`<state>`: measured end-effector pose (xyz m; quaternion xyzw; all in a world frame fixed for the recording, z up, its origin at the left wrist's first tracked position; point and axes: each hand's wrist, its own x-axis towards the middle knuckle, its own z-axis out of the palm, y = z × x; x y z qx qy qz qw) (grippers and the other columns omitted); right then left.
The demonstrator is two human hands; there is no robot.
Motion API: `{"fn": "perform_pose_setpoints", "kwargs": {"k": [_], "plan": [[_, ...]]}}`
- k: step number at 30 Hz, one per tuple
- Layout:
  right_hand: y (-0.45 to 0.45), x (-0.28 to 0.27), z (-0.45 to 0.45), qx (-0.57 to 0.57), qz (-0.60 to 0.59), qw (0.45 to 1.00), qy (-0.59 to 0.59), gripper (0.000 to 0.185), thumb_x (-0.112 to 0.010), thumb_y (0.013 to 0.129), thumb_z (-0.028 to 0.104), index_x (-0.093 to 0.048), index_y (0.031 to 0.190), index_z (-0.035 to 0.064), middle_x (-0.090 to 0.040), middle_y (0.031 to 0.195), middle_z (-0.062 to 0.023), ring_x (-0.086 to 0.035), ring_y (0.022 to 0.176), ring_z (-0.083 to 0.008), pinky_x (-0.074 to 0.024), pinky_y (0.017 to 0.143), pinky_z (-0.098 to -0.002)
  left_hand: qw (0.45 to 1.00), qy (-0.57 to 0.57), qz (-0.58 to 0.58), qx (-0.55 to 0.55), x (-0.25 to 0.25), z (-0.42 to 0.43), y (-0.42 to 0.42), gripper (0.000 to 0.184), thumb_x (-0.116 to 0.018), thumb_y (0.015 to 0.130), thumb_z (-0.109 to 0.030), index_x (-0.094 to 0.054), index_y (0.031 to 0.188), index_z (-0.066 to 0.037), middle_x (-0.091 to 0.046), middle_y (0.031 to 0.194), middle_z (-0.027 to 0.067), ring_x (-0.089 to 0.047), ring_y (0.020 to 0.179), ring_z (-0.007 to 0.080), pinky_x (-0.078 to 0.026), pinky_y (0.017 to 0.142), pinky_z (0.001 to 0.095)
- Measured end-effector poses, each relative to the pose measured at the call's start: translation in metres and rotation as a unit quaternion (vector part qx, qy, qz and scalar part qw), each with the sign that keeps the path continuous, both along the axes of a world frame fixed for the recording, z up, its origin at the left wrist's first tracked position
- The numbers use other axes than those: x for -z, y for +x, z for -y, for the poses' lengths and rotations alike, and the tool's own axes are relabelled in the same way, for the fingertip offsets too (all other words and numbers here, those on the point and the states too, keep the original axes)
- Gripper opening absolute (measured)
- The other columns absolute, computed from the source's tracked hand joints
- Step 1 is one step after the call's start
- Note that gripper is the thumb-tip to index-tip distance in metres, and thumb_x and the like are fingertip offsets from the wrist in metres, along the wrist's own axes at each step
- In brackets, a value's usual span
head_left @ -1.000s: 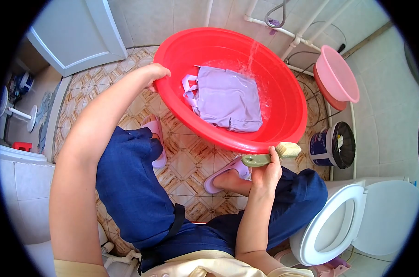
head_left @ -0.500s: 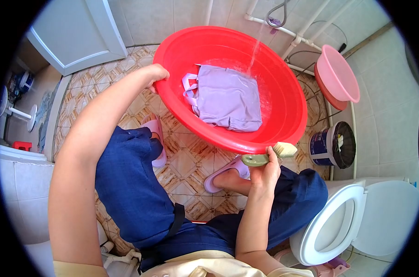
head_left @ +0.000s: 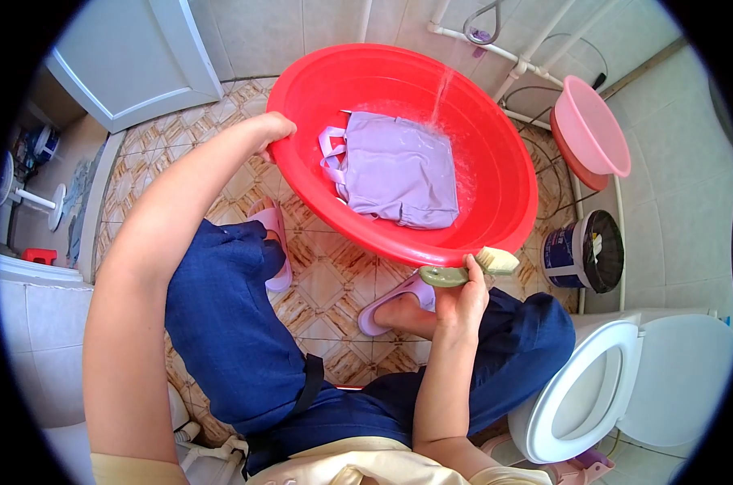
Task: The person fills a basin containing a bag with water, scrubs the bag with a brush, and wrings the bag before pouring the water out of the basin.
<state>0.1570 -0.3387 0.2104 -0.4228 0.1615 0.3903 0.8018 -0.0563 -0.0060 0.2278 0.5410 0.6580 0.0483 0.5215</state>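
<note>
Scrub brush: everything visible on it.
The brush has a smooth green, plastic-looking handle with an apparent hole near its end, and a block of cream bristles. The right hand grips it, bristle end toward picture right, beside the near rim of the red basin; whether they touch is unclear.

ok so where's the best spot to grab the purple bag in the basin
Probably the strap handles, from above on the person's left. The purple bag lies flat in the red basin, and its handles loop out from that end, away from where the water stream lands. The left hand, gripping the rim, is nearest them.
</note>
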Motion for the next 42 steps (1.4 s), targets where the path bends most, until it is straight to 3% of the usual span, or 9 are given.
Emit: {"fn": "perform_pose_setpoints", "kwargs": {"k": [12,18,20,24,26,32,37,39,42], "plan": [[0.004,0.006,0.0,-0.011,0.007,1.0,0.012,0.02,-0.053,0.087,0.009,-0.052,0.107,0.0032,-0.058,0.104,-0.0083,-0.057,0.098,-0.0247,-0.0474,0.086,-0.0463,1.0,0.0,-0.011,0.02,-0.007,0.003,0.0,0.023,-0.05,0.077,-0.012,-0.057,0.097,-0.003,-0.065,0.086,0.013,-0.065,0.069,0.0264,-0.051,0.054,0.0443],[0.004,0.005,0.0,-0.006,-0.005,1.0,0.017,0.023,-0.056,0.085,0.006,-0.053,0.107,-0.001,-0.058,0.105,-0.0097,-0.057,0.098,-0.0234,-0.0469,0.089,-0.0401,1.0,-0.004,-0.012,0.012,-0.011,0.007,0.002,0.023,-0.05,0.078,-0.013,-0.057,0.097,-0.003,-0.065,0.086,0.0128,-0.065,0.069,0.0263,-0.051,0.054,0.0439],[0.005,0.009,0.0,-0.008,-0.003,1.0,-0.001,0.021,-0.053,0.087,0.009,-0.052,0.107,0.0042,-0.058,0.105,-0.0082,-0.057,0.098,-0.025,-0.047,0.086,-0.0487,1.0,-0.006,-0.008,0.004,-0.01,0.006,0.002,0.022,-0.049,0.077,-0.01,-0.057,0.097,-0.003,-0.064,0.085,0.0126,-0.065,0.069,0.0263,-0.052,0.054,0.0452],[0.003,0.007,0.001,-0.001,-0.01,1.0,0.01,0.024,-0.058,0.084,0.006,-0.053,0.106,-0.0007,-0.058,0.104,-0.0095,-0.057,0.097,-0.0237,-0.0478,0.087,-0.0409,1.0,-0.011,-0.022,0.017,-0.009,0.004,0.001,0.023,-0.051,0.079,-0.013,-0.057,0.098,-0.003,-0.065,0.087,0.0136,-0.066,0.072,0.0266,-0.053,0.056,0.0463],[0.004,0.006,0.0,-0.014,-0.008,1.0,-0.003,0.02,-0.052,0.088,0.011,-0.052,0.107,0.0055,-0.056,0.112,-0.0099,-0.054,0.105,-0.0281,-0.044,0.089,-0.0532,0.999,-0.01,-0.039,0.03,-0.012,0.005,0.001,0.023,-0.051,0.08,-0.015,-0.058,0.098,-0.002,-0.065,0.087,0.0142,-0.066,0.074,0.0269,-0.054,0.057,0.0471],[0.001,0.009,0.002,-0.013,-0.068,0.997,-0.021,0.025,-0.047,0.091,0.023,-0.049,0.111,0.0081,-0.049,0.123,-0.0122,-0.047,0.114,-0.0358,-0.0347,0.094,-0.0627,0.998,0.003,-0.063,-0.018,0.001,0.009,0.002,0.041,-0.056,0.08,-0.02,-0.047,0.119,-0.01,-0.064,0.101,0.0126,-0.065,0.084,0.0282,-0.053,0.068,0.0511],[-0.007,0.003,-0.001,-0.004,-0.068,0.996,-0.052,0.024,-0.047,0.091,0.026,-0.049,0.108,0.01,-0.052,0.119,-0.0126,-0.047,0.116,-0.0362,-0.0247,0.099,-0.0666,0.995,0.012,-0.082,-0.051,0.003,0.022,0.005,0.076,-0.059,0.08,-0.02,-0.01,0.138,-0.015,-0.054,0.115,0.018,-0.064,0.088,0.0312,-0.052,0.067,0.0554],[-0.006,0.009,0.001,0.001,-0.073,0.996,-0.056,0.023,-0.051,0.09,0.024,-0.049,0.106,0.0069,-0.052,0.114,-0.0114,-0.05,0.107,-0.0332,-0.0434,0.083,-0.0645,0.994,0.004,-0.1,-0.036,0.007,0.018,0.005,0.083,-0.059,0.08,-0.02,-0.001,0.139,-0.016,-0.054,0.116,0.0184,-0.064,0.089,0.0314,-0.052,0.067,0.0556],[-0.007,0.01,-0.002,0.018,-0.077,0.995,-0.06,0.023,-0.05,0.09,0.025,-0.048,0.106,0.008,-0.052,0.114,-0.011,-0.051,0.106,-0.0335,-0.0446,0.08,-0.064,0.994,-0.014,-0.106,-0.019,0.019,0.01,-0.003,0.091,-0.06,0.08,-0.021,0.009,0.139,-0.017,-0.053,0.117,0.0187,-0.063,0.093,0.0311,-0.052,0.068,0.0554]]}}
